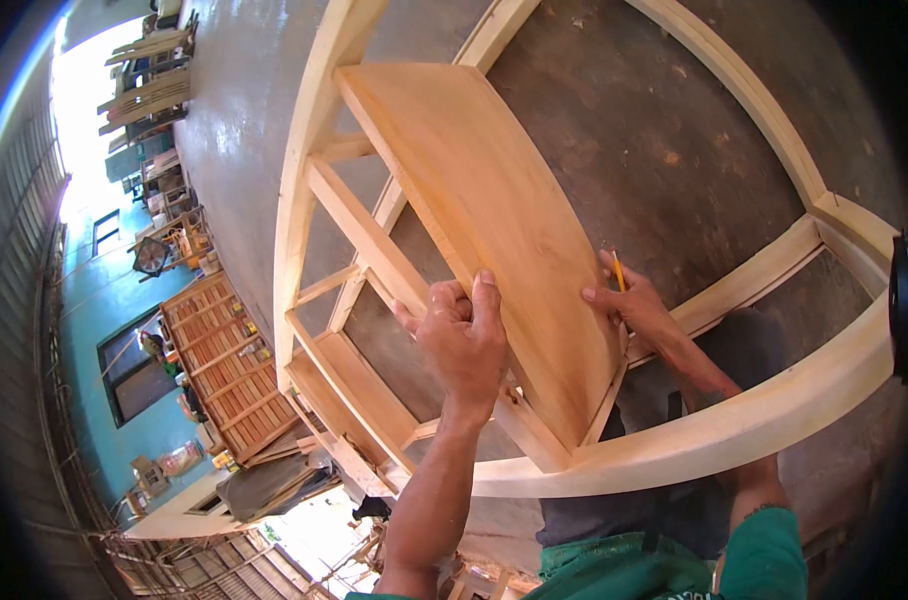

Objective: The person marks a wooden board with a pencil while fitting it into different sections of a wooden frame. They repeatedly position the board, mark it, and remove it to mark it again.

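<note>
A wide wooden board (504, 190) with a curved outer edge lies across a pale wooden frame (319, 150) of curved rails and straight slats. My left hand (464, 335) grips the board's straight near edge, thumb on its upper face and the other fingers curled beside a slat (369, 235). A yellow pencil (619, 271) sticks up from between the fingers of my right hand (636, 305). That hand's thumb touches the curved edge of the board near its lower end. My right forearm reaches through an opening of the frame.
The frame's thick curved rail (714, 430) passes close in front of my body. Concrete floor (239, 130) lies beyond. Against a blue wall (94, 300) stand a slatted wooden panel (224, 360), a fan (152, 256) and stacked boards (149, 95).
</note>
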Demonstrator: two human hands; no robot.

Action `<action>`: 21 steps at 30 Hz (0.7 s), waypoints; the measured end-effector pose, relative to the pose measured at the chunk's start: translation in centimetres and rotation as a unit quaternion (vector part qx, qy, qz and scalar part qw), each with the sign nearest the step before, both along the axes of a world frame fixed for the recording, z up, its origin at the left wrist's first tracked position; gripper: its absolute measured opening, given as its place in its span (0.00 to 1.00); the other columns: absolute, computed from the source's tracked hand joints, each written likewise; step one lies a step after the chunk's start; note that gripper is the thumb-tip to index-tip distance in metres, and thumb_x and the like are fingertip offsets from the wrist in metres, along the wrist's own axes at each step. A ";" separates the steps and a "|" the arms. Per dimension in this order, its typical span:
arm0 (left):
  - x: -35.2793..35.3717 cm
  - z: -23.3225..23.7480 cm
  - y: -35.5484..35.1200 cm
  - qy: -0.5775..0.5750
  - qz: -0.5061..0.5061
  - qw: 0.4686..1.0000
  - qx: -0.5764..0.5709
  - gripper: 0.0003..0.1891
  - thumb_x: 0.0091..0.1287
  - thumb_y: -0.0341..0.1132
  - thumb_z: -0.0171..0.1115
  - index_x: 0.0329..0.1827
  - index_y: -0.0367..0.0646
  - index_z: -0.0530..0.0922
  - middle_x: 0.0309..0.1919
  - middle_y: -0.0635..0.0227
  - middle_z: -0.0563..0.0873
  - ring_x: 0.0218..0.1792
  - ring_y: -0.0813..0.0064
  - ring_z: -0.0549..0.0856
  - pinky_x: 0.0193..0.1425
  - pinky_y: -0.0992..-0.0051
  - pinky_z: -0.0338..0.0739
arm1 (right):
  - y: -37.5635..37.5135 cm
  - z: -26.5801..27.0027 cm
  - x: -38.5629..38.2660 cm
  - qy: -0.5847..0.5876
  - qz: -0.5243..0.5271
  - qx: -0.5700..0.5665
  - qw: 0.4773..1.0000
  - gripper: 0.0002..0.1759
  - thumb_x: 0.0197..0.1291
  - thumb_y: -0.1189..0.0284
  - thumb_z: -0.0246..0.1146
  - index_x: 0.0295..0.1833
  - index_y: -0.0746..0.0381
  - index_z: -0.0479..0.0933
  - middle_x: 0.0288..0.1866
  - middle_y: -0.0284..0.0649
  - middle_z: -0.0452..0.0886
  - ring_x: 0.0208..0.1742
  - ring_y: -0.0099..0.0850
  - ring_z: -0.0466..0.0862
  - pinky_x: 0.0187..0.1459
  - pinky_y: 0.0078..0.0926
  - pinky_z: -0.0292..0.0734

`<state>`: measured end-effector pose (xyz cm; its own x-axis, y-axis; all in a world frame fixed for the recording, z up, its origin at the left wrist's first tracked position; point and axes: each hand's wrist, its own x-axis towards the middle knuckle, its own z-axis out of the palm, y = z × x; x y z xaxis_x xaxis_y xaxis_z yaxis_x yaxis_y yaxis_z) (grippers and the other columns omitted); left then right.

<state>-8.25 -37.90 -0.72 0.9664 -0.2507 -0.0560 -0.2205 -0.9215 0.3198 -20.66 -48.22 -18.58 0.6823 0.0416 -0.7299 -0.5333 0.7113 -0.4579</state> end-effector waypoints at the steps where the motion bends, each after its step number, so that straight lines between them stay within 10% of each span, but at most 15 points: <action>1: 0.0 0.0 0.0 0.001 0.003 1.000 0.002 0.15 0.69 0.40 0.65 0.28 0.41 0.74 0.11 0.79 0.69 0.17 0.80 0.65 0.79 0.48 0.36 | 0.0 -0.3 0.0 0.006 0.015 -0.007 1.000 0.46 0.55 0.60 0.75 0.75 0.68 0.63 0.42 0.33 0.81 0.36 0.18 0.77 0.31 0.16 0.69; 9: 0.0 -0.3 0.0 -0.006 0.009 1.000 -0.011 0.15 0.68 0.38 0.66 0.27 0.41 0.73 0.11 0.79 0.67 0.17 0.81 0.64 0.80 0.48 0.37 | 0.7 -1.3 -0.4 -0.015 0.072 0.049 0.996 0.54 0.57 0.54 0.73 0.80 0.64 0.53 0.46 0.36 0.79 0.36 0.19 0.76 0.32 0.15 0.69; 21: -0.3 -0.5 -0.1 -0.027 0.024 0.999 -0.003 0.13 0.67 0.36 0.65 0.28 0.39 0.73 0.11 0.76 0.67 0.16 0.77 0.66 0.80 0.47 0.38 | 1.0 -1.3 -0.6 -0.012 0.118 0.026 0.993 0.47 0.55 0.48 0.72 0.74 0.62 0.66 0.51 0.43 0.83 0.44 0.29 0.81 0.40 0.27 0.75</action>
